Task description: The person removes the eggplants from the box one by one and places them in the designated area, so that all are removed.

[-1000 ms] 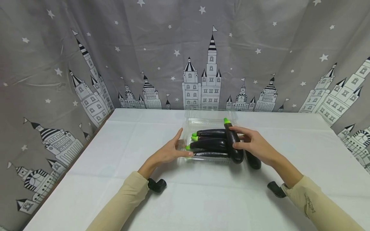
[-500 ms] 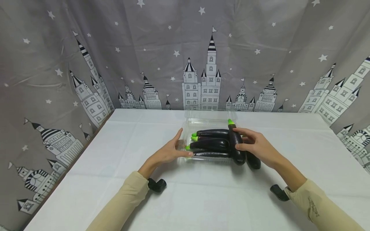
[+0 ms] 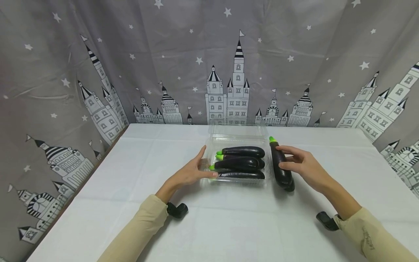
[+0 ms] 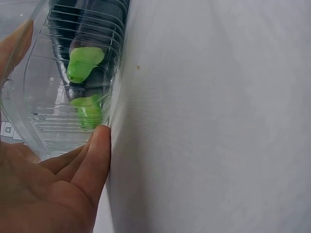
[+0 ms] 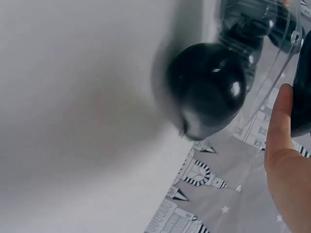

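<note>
In my right hand (image 3: pixel 302 163) I hold a dark eggplant (image 3: pixel 279 163) with a bright green stem end, gripped from its right side between thumb and fingers. Under it, mostly hidden, a second eggplant (image 3: pixel 290 187) shows its rounded end, which is large in the right wrist view. Just left of them stands a clear plastic box (image 3: pixel 239 181) with its lid raised at the back. Several eggplants (image 3: pixel 239 163) lie crosswise in it, green ends to the left. My left hand (image 3: pixel 190 173) rests against the box's left side, fingers (image 4: pixel 95 160) straight along the clear wall.
A white cloth covers the table (image 3: pixel 229 225). Behind it hangs a grey curtain (image 3: pixel 183 47) with white castles and stars. The raised lid (image 3: pixel 239 130) stands near the table's back edge.
My right hand has carried its eggplant rightward, from over the box's right end to beside the box, above the other eggplant. The left hand has stayed at the box.
</note>
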The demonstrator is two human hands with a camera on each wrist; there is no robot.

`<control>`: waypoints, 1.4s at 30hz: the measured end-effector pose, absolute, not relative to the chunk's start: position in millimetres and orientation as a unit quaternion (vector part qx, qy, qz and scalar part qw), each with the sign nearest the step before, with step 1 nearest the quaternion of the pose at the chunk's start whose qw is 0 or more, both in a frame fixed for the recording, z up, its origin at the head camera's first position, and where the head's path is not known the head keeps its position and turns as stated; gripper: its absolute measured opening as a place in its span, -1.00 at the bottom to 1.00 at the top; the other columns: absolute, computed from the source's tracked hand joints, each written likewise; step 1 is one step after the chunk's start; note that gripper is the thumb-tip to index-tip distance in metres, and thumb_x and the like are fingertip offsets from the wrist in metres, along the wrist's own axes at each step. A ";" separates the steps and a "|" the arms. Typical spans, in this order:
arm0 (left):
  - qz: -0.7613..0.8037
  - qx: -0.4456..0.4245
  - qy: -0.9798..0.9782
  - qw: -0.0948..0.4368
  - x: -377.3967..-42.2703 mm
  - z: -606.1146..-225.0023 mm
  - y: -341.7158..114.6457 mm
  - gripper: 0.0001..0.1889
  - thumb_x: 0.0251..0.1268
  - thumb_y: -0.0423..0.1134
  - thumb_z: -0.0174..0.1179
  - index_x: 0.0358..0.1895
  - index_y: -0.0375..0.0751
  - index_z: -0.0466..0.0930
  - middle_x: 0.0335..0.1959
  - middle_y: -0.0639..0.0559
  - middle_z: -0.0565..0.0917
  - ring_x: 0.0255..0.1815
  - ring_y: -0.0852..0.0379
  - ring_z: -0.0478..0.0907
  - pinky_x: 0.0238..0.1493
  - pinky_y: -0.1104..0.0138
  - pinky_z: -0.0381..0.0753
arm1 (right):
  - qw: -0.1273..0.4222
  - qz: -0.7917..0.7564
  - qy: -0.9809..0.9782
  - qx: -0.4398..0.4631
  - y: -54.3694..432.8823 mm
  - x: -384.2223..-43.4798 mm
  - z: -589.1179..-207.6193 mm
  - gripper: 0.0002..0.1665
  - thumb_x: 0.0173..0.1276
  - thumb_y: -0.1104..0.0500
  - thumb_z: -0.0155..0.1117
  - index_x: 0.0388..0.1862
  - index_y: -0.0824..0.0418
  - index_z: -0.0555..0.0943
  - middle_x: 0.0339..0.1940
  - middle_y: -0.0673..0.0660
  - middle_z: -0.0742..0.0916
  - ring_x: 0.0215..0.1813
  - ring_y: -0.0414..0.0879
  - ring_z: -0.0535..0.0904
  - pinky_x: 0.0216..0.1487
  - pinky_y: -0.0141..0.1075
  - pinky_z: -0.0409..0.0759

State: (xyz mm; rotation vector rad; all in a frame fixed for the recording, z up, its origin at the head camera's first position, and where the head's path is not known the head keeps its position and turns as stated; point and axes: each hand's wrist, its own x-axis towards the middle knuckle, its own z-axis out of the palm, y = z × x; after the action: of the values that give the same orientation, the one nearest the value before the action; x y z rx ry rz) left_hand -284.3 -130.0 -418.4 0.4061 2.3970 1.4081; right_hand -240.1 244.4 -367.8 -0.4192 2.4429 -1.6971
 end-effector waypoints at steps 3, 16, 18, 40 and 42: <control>0.494 0.142 0.841 0.169 -284.3 -418.4 -129.6 0.27 0.02 0.13 0.46 0.62 0.08 -0.37 0.60 -0.19 -0.14 0.58 -0.17 -0.23 0.42 -0.23 -0.14 | 0.066 -0.568 0.809 -0.132 252.0 -239.4 -370.7 -0.31 0.40 0.21 0.26 0.46 0.32 0.32 0.40 0.40 0.40 0.21 -0.09 0.50 0.06 -0.45 0.49; 0.496 0.143 0.837 0.180 -285.0 -415.7 -129.9 0.27 0.05 0.12 0.46 0.61 0.12 -0.40 0.61 -0.14 -0.20 0.58 -0.14 -0.29 0.43 -0.21 -0.19 | 0.068 -0.564 0.817 -0.101 278.2 -237.5 -382.6 -0.29 0.44 0.24 0.20 0.49 0.37 0.24 0.41 0.46 0.34 0.09 -0.30 0.49 0.02 -0.50 0.46; 0.495 0.142 0.838 0.181 -285.1 -416.3 -130.1 0.27 0.05 0.12 0.45 0.61 0.12 -0.40 0.61 -0.14 -0.19 0.58 -0.14 -0.29 0.43 -0.22 -0.19 | 0.067 -0.559 0.821 -0.096 280.9 -237.6 -384.1 -0.29 0.43 0.24 0.20 0.49 0.37 0.24 0.41 0.46 0.33 0.13 -0.24 0.47 0.03 -0.49 0.46; 0.492 0.140 0.841 0.178 -286.0 -418.5 -128.6 0.26 0.08 0.10 0.44 0.61 0.11 -0.42 0.60 -0.17 -0.14 0.58 -0.15 -0.22 0.43 -0.20 -0.12 | 0.075 -0.512 0.853 -0.062 285.2 -252.5 -399.5 -0.31 0.33 0.33 0.19 0.41 0.48 0.28 0.38 0.55 0.34 0.36 0.39 0.30 0.29 0.14 0.30; 0.492 0.140 0.840 0.178 -285.8 -418.0 -128.9 0.26 0.08 0.10 0.44 0.61 0.11 -0.42 0.60 -0.18 -0.15 0.58 -0.15 -0.22 0.43 -0.20 -0.13 | 0.079 -0.506 0.857 -0.062 284.4 -253.4 -400.8 -0.31 0.33 0.33 0.19 0.41 0.49 0.29 0.37 0.55 0.34 0.35 0.40 0.32 0.27 0.13 0.33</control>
State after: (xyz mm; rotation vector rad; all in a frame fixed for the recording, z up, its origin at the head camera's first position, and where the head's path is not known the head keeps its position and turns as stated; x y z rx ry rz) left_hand -285.8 -128.9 -418.0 0.3971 2.3769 1.3918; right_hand -253.4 284.4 -400.8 -0.1843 2.5640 -1.5144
